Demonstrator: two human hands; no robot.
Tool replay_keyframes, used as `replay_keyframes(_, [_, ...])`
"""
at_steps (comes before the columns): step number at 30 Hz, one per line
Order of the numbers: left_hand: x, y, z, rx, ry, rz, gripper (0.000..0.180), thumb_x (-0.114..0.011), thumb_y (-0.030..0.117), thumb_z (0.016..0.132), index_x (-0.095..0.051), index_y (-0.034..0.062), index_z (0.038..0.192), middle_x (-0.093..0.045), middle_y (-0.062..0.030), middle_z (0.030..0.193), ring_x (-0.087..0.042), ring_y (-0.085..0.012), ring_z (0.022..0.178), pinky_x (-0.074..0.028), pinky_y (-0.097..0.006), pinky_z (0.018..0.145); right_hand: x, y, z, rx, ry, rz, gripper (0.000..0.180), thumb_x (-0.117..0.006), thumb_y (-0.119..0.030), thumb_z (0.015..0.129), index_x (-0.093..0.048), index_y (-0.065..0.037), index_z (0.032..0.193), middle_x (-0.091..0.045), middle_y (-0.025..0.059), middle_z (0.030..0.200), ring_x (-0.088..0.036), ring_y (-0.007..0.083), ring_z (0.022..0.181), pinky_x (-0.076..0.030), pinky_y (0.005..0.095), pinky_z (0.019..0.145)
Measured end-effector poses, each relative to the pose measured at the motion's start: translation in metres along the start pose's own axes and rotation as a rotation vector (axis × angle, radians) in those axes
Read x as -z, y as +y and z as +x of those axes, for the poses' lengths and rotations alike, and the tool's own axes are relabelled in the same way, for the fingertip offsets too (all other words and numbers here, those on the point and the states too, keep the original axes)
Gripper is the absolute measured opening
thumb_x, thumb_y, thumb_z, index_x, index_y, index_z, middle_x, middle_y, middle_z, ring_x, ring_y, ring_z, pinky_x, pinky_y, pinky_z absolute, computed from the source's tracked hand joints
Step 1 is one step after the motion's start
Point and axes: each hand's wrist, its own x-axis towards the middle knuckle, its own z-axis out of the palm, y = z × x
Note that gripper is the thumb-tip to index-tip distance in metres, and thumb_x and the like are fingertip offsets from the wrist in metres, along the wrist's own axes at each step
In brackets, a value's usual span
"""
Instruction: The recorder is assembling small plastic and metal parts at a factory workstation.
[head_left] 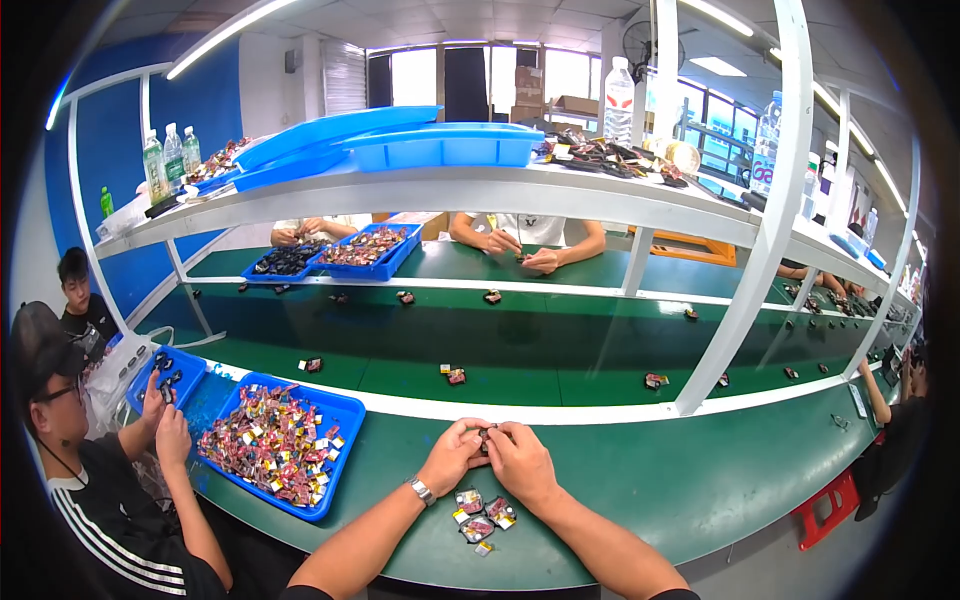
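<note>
Both hands are meeting over the green bench: the left hand [452,458] and right hand [518,462] are pinching a small dark part [487,434] between closed fingertips. Small wrapped pieces [478,512] are lying just below; a blue tray [340,412] of colourful packets is sitting to the left.
</note>
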Motion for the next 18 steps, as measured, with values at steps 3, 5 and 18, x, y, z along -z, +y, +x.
replay_keyframes(3, [-0.0032, 0.0014, -0.002, -0.002, 0.042, 0.056, 0.024, -0.045, 0.007, 0.1, -0.045, 0.0061, 0.123, -0.06, -0.0086, 0.118, -0.058, -0.0164, 0.109, -0.05, -0.036, 0.094, -0.0022, 0.0017, -0.0014, -0.009, -0.011, 0.029, 0.015, -0.069, -0.008, 0.078, -0.066, -0.005, 0.093, -0.063, 0.0083, 0.093, -0.064, 0.0256, 0.085, -0.055, 0.0358, 0.07])
replay_keyframes(5, [-0.0047, 0.0007, -0.0027, -0.005, 0.039, 0.061, 0.024, -0.045, 0.007, 0.1, -0.045, 0.0061, 0.124, -0.06, -0.0082, 0.117, -0.059, -0.0162, 0.108, -0.051, -0.036, 0.094, 0.0012, 0.0005, -0.0008, -0.013, -0.027, 0.03, 0.015, -0.069, -0.007, 0.078, -0.066, -0.005, 0.093, -0.063, 0.0081, 0.093, -0.064, 0.0257, 0.085, -0.055, 0.036, 0.07])
replay_keyframes(18, [-0.0106, 0.0037, -0.0011, 0.009, 0.052, 0.082, 0.021, -0.048, 0.01, 0.1, -0.048, 0.0047, 0.12, -0.063, -0.0068, 0.11, -0.062, -0.0149, 0.101, -0.053, -0.034, 0.09, 0.0001, 0.0053, 0.0004, -0.061, -0.022, 0.078, 0.014, -0.07, -0.007, 0.076, -0.064, -0.005, 0.089, -0.062, 0.0078, 0.089, -0.063, 0.0265, 0.082, -0.054, 0.0376, 0.07])
